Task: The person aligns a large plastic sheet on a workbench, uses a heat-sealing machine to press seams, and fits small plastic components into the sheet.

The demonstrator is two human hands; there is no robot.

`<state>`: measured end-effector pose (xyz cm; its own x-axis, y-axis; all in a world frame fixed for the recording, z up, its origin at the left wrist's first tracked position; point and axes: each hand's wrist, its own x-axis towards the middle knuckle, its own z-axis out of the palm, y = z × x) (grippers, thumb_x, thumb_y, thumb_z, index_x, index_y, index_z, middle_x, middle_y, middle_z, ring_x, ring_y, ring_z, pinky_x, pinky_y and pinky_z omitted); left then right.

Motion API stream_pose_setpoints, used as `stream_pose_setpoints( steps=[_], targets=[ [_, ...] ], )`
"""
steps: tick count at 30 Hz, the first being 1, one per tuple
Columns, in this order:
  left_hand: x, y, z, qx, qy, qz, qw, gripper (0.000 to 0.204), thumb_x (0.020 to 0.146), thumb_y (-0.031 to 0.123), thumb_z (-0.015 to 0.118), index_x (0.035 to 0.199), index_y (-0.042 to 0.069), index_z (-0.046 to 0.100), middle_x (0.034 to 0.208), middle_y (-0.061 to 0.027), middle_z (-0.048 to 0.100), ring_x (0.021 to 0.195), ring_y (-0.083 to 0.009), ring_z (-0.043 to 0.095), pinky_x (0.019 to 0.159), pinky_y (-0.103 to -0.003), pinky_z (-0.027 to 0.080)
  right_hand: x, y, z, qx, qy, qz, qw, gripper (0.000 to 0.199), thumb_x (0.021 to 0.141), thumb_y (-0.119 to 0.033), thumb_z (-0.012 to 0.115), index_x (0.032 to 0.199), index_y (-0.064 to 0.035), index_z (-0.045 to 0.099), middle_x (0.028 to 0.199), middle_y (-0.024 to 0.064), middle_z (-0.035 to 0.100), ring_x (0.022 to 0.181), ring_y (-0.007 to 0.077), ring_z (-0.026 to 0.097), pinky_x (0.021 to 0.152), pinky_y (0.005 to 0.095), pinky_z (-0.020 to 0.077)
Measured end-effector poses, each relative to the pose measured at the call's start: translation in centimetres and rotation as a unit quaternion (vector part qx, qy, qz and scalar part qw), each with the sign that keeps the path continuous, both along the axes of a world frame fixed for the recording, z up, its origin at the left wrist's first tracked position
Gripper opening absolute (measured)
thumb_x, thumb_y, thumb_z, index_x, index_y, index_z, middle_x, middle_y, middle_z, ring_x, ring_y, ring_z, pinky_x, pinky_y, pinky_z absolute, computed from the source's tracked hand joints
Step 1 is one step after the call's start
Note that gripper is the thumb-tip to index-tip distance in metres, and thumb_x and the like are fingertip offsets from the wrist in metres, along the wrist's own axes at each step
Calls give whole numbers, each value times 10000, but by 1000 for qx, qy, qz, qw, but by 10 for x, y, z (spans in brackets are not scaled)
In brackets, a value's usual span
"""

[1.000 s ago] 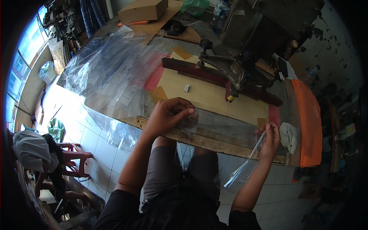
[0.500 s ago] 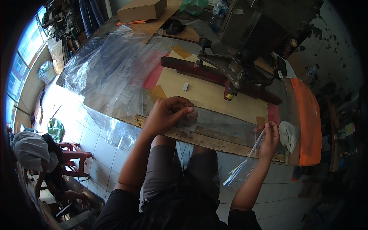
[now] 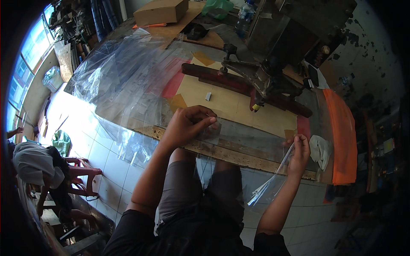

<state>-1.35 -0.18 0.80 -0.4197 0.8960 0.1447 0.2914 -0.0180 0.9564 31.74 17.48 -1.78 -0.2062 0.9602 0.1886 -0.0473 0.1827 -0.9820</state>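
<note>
My left hand [image 3: 188, 125] pinches the left end of a clear plastic bag [image 3: 245, 136] that lies along the front edge of a wooden workbench [image 3: 222, 149]. My right hand [image 3: 299, 151] grips the bag's right end just off the bench edge, and a loose flap of clear plastic [image 3: 269, 185] hangs down from it over my lap. Both hands are closed on the plastic. A dark metal press-like machine [image 3: 265, 79] stands on the bench behind the bag, on a tan board [image 3: 226, 102].
A big heap of clear plastic sheets [image 3: 119, 72] covers the bench's left part. An orange cloth [image 3: 339, 132] and a white rag [image 3: 319, 149] lie at the right. A cardboard box [image 3: 160, 10] sits at the back. Another person sits on a red stool [image 3: 83, 170] at lower left.
My right hand has shifted slightly and the hanging plastic flap has swung a little. My left hand stays at the same spot on the bag.
</note>
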Motion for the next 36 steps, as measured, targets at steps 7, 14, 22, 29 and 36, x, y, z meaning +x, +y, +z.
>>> stream_pose_setpoints(
  steps=[7, 14, 22, 29, 36],
  targets=[
    [1, 7, -10, 28, -24, -6, 999, 220, 943, 173, 784, 1035, -22, 740, 873, -81, 795, 813, -94, 737, 751, -253, 563, 5, 1, -2, -1, 7, -16, 1000, 184, 1049, -200, 622, 1095, -23, 613, 872, 57, 641, 787, 169, 658, 772, 326, 551],
    [-1, 5, -13, 22, -14, 38, 999, 203, 934, 142, 794, 1028, -29, 737, 940, -66, 789, 869, -93, 716, 790, -251, 552, -5, -1, 1, 52, 29, 4, 998, 234, 1052, -134, 607, 1241, 2, 638, 900, 54, 652, 817, 153, 663, 813, 329, 561],
    [-2, 4, -21, 48, 6, 84, 995, 169, 949, 117, 774, 1034, -21, 725, 909, -33, 764, 824, -59, 667, 746, -217, 507, 1, -5, 7, 165, -22, 87, 982, 232, 1054, -48, 558, 1247, 21, 667, 1080, 95, 664, 877, 175, 694, 812, 323, 564],
    [-2, 5, -18, 47, 2, 87, 995, 185, 934, 121, 787, 1031, -29, 738, 904, -79, 792, 854, -98, 735, 807, -246, 550, 18, -9, 47, 234, -145, 129, 953, 195, 1006, 22, 589, 1151, 1, 717, 1097, 108, 670, 925, 185, 703, 774, 310, 581],
    [-3, 6, -20, 49, -3, 83, 995, 183, 941, 119, 782, 1037, -29, 735, 904, -74, 790, 869, -96, 734, 816, -247, 550, 19, -2, 79, 320, -256, 198, 890, 276, 914, 22, 682, 1178, -32, 739, 1090, 91, 675, 887, 187, 692, 791, 319, 567]
  ],
)
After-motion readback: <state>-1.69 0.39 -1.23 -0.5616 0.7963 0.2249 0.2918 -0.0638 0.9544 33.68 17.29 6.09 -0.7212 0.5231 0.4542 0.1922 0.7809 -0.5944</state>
